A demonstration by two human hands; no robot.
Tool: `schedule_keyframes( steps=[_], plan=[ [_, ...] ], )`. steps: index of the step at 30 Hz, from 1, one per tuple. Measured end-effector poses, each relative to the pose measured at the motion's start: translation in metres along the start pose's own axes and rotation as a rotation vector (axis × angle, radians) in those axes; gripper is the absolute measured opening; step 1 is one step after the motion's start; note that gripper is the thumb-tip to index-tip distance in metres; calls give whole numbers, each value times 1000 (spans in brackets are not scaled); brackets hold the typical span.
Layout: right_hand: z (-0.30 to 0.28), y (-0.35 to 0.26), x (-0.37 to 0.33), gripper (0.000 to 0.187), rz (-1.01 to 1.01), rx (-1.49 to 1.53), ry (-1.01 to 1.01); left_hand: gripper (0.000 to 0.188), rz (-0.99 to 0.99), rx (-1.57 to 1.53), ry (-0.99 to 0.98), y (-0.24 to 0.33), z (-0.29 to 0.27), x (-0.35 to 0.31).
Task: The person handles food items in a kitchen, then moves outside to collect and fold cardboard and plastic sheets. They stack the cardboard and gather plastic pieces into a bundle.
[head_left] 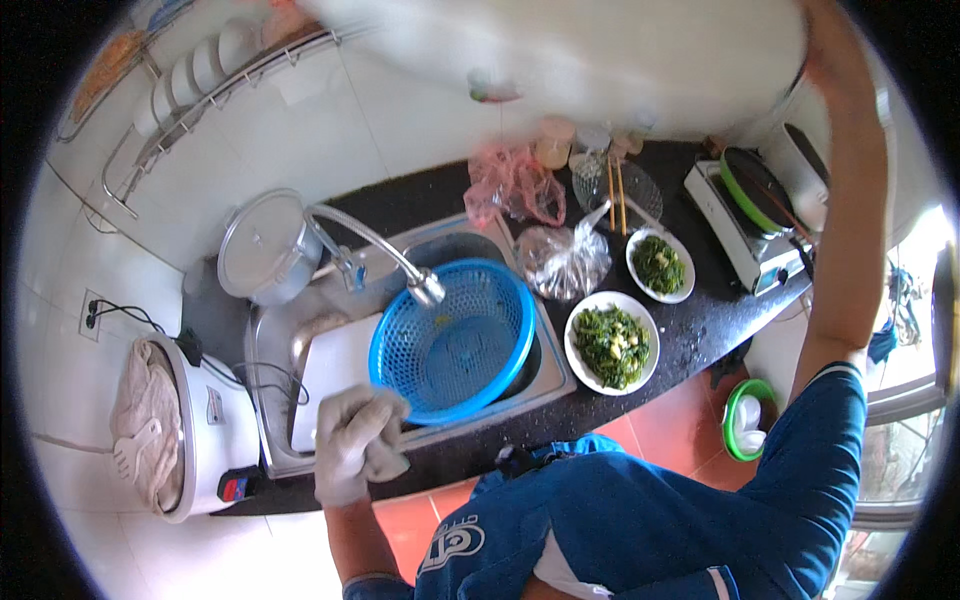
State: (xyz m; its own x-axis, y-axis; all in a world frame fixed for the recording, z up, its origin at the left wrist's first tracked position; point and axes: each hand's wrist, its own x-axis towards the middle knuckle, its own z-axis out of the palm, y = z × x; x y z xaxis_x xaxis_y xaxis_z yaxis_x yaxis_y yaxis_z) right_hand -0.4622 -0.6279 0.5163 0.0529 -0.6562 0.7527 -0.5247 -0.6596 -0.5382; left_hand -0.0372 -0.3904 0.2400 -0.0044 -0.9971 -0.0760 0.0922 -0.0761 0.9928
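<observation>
My left hand (358,440), in a pale glove, is curled closed over the front edge of the sink, beside a blue plastic colander (455,335). Whatever its fingers may hold is hidden. My right hand (832,50) is raised bare at the top right, against the edge of a large, pale, blurred thing (640,60). That thing fills much of the top, bears a small coloured patch, and its kind cannot be made out. The right fingers are hidden. The colander, seemingly empty, rests over the metal sink (285,340) beside a white board (335,370), under a flexible tap (425,288).
Cooked greens lie on a white plate (572,350) and a smaller one (690,285). Nearby are a tied plastic bag (565,260), a pink bag (510,185), chopsticks (617,195) and a stove with a pan (755,190). A lidded pot (268,250) and a rice cooker (215,410) stand left.
</observation>
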Motion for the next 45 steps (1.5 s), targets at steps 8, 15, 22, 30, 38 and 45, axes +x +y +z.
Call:
schedule_keyframes(
  steps=[8,15,22,30,38,45],
  plan=[
    [102,83,-204,25,545,263,-1024,47,-135,5,-112,-41,46,39],
    [127,112,-234,34,-8,333,-1371,45,-297,65,-191,-76,57,45],
    [181,120,-270,34,-149,515,-1547,41,-617,171,-298,-75,75,24],
    [202,118,-269,43,222,639,-1637,47,-657,270,-25,-93,93,-16],
    [202,233,-257,80,-39,-630,-994,25,-595,-46,380,-124,85,-40],
    [227,267,-263,29,66,-557,-886,25,-468,-127,410,-122,94,-19]
  ],
)
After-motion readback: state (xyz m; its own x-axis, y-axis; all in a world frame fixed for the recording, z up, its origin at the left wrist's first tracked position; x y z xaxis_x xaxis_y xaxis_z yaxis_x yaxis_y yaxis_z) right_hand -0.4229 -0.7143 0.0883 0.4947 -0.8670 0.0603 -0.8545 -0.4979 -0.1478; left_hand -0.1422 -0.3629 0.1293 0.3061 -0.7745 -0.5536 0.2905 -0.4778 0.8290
